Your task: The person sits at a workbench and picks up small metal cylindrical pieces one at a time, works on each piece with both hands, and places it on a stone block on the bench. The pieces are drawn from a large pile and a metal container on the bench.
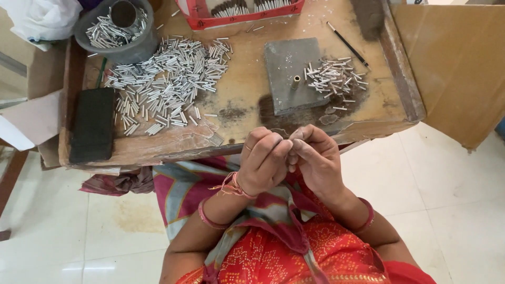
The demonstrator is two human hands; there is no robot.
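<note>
My left hand (264, 160) and my right hand (314, 156) meet fingertip to fingertip just below the front edge of a low wooden work tray (247, 89). The fingers of both are curled together; whatever is pinched between them is too small to make out. On the tray lies a large pile of short silver tubes (168, 84) at the left. A grey stone slab (292, 73) with a small upright brass peg (296, 81) sits ahead of my hands, and a smaller heap of silver tubes (334, 76) lies to its right.
A grey bowl (118, 29) of tubes stands at the back left, a red tray (242, 13) of filled tubes at the back, a black block (92, 123) at the left edge, a thin black stick (347, 44) at the right. Cardboard (457, 63) stands right.
</note>
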